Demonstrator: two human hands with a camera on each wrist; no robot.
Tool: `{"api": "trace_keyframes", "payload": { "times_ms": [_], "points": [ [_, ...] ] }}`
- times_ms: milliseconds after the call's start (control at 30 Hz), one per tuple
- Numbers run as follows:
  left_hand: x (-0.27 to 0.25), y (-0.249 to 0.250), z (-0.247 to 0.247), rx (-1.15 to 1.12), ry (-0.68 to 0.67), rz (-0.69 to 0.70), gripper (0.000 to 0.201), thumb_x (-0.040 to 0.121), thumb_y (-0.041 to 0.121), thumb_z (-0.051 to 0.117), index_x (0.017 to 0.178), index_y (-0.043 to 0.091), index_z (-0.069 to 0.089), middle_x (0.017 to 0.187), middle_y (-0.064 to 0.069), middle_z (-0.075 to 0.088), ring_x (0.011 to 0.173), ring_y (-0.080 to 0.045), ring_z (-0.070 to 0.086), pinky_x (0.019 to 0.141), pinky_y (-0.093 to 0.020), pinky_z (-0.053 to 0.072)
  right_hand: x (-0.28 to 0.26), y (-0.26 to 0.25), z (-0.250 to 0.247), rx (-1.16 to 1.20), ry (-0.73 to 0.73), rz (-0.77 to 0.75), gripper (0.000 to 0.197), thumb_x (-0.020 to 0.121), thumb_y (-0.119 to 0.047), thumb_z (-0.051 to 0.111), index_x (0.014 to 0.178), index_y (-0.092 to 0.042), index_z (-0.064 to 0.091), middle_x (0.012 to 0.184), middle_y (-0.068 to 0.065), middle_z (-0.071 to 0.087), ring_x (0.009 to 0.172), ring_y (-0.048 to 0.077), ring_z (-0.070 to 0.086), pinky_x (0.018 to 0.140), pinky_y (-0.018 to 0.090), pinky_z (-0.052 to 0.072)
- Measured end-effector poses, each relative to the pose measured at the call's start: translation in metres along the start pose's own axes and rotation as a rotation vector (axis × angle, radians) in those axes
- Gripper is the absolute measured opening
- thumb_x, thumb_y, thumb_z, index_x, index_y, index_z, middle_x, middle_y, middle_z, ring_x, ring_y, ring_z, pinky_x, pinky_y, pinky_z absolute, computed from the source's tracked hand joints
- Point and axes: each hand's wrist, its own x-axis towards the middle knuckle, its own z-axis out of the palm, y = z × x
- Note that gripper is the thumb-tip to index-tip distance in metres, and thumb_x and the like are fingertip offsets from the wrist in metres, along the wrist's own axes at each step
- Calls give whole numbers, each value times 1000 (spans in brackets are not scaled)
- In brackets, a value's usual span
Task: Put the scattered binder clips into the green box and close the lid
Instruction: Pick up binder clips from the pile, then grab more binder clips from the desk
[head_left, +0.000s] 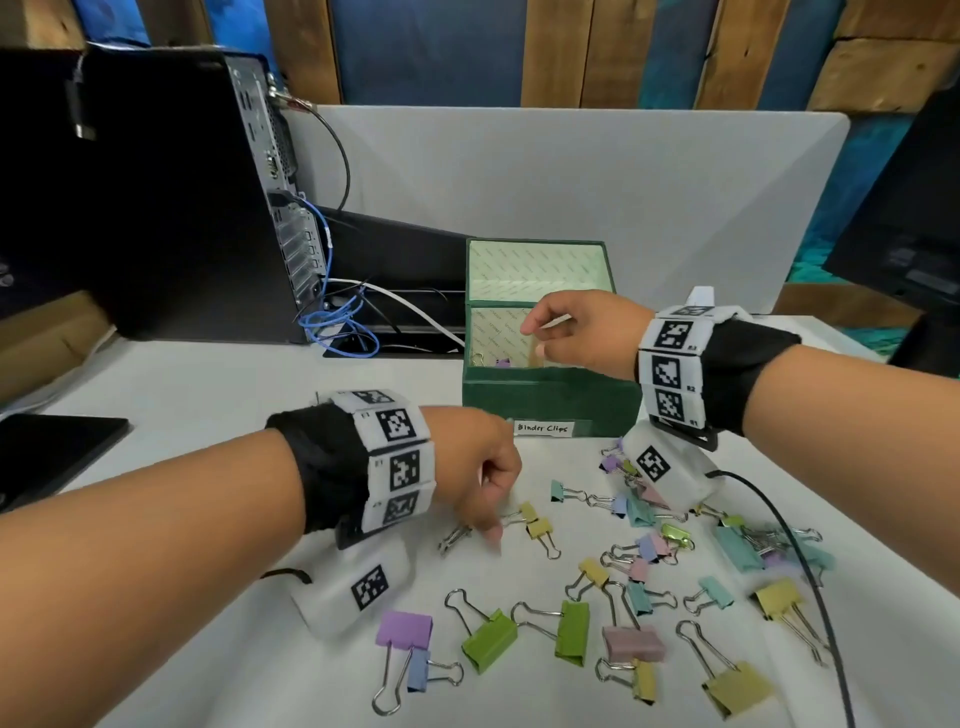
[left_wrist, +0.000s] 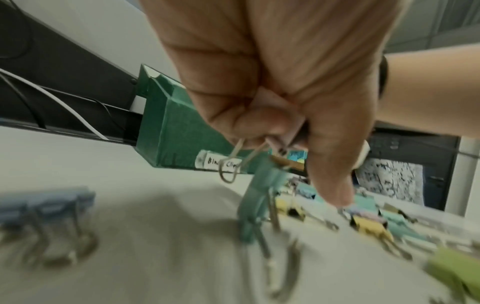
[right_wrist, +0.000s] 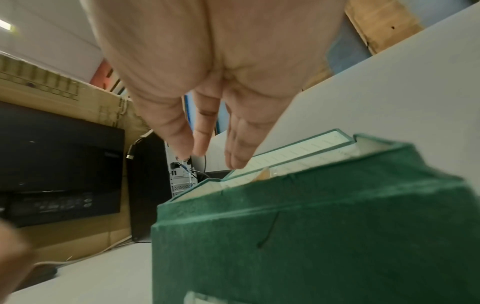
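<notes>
The green box (head_left: 550, 400), labelled "Binder Clips", stands mid-table with its lid (head_left: 540, 270) upright and open. A few clips (head_left: 496, 361) lie inside. Above the opening hovers my right hand (head_left: 535, 332), its fingers (right_wrist: 200, 142) straight and holding nothing. My left hand (head_left: 491, 519) is low over the table in front of the box's left corner. It is curled into a fist around a pink binder clip (left_wrist: 272, 100), whose wire handles (left_wrist: 233, 162) stick out below. Several pastel binder clips (head_left: 623, 571) lie scattered on the white table in front of the box.
A black PC tower (head_left: 156, 208) with blue and white cables (head_left: 337, 322) stands at the back left. A dark flat device (head_left: 52, 447) lies at the left edge and a monitor (head_left: 909, 234) stands on the right. A black wrist cable (head_left: 810, 571) trails across the clips.
</notes>
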Motion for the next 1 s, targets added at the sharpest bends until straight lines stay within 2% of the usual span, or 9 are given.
{"api": "trace_keyframes", "payload": {
  "times_ms": [67,167,300,433,500,567,700,867,1000],
  "points": [
    [1,-5,-10,-25,44,-21,26,70,29,78,63,20,54,91,-3,64,81,-18,59,80,-31,50,-12,2,-2,-48,-12,-23,18,84,-17,62,96,-31,62,117,-9,62,108,12,62,93,32,51],
    [4,-11,-26,-139,145,-55,28,71,28,77,60,23,52,73,5,63,61,-3,52,64,-21,44,-28,2,-4,-160,-75,-36,16,85,-23,62,97,-32,62,106,-10,65,101,13,64,90,30,52],
    [12,-16,-57,-357,429,-96,26,67,30,80,64,24,55,62,12,56,51,5,50,57,-9,43,-44,2,-6,-281,-276,-39,21,87,-22,61,108,-26,62,90,-17,60,88,5,60,85,19,48],
    [33,-23,-80,-440,550,-100,23,65,31,82,72,29,61,63,12,56,58,-8,50,67,-26,43,-50,-1,-4,-467,-472,-18,30,87,-22,61,117,-25,60,110,-5,63,89,8,58,83,20,45],
    [45,-23,-83,-422,549,-123,19,69,27,80,76,31,62,67,13,60,60,-11,54,71,-28,46,-53,-1,0,-513,-545,-12,34,85,-23,63,118,-28,59,116,-5,61,99,12,59,86,24,45],
    [54,-26,-81,-426,507,-138,19,72,26,78,83,34,64,85,12,69,79,-14,66,86,-32,52,-55,0,4,-534,-600,-17,37,84,-23,64,119,-32,58,118,-7,58,100,12,57,81,21,44],
    [60,-32,-73,-431,369,-161,27,75,26,75,89,45,63,126,7,61,115,-3,57,104,-33,44,-60,5,9,-536,-642,-13,41,85,-21,64,124,-33,55,124,-5,57,100,12,56,71,17,42],
    [35,-35,-66,-430,458,-173,24,77,25,73,98,35,66,111,8,65,97,-4,63,91,-27,51,-61,5,16,-531,-683,-5,51,85,-21,64,130,-37,48,128,-4,53,111,17,56,85,25,46],
    [6,-25,-50,-225,211,-200,21,80,25,70,98,32,65,92,11,66,82,-14,66,77,-21,49,-64,-4,22,-547,-696,-56,54,85,-25,64,133,-41,43,128,-4,52,110,17,56,82,23,45]
  ]
}}
